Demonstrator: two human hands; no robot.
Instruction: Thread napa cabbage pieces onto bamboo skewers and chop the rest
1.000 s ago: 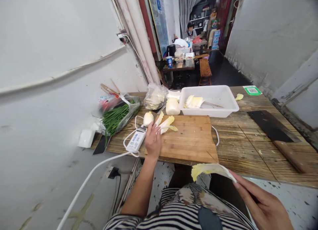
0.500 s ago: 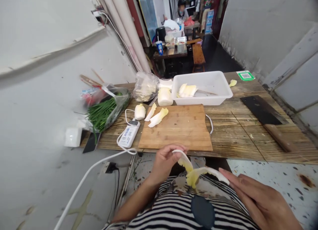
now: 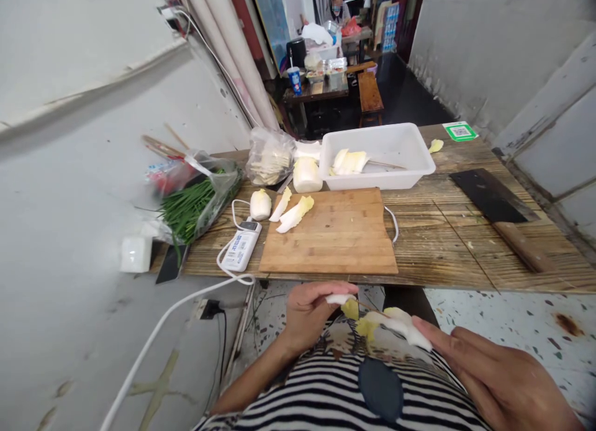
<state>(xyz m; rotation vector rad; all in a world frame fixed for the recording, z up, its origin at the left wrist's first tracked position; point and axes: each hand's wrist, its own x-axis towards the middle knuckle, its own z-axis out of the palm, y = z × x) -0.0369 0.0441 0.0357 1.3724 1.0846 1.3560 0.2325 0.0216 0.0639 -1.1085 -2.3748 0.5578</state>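
Note:
Below the table's near edge, over my lap, my left hand [image 3: 310, 310] pinches a small piece of cabbage leaf [image 3: 343, 303]. My right hand [image 3: 493, 378] holds a longer white and yellow cabbage leaf [image 3: 400, 324] beside it. The two leaves nearly touch between my hands. On the wooden cutting board [image 3: 333, 235] lie two more cabbage leaves [image 3: 293, 212] at its far left corner, with a cabbage core [image 3: 261, 204] just off the board.
A white tub [image 3: 410, 151] with cabbage leaves stands behind the board. A cleaver [image 3: 500, 213] lies on the table at the right. A bag of chives [image 3: 195, 204], a power strip [image 3: 239, 251] and a bag of wrappers [image 3: 270, 161] are on the left. A person sits far back.
My left hand left the board, took a leaf and came back over my lap to meet the right hand. Both leaves now sit lower and closer together.

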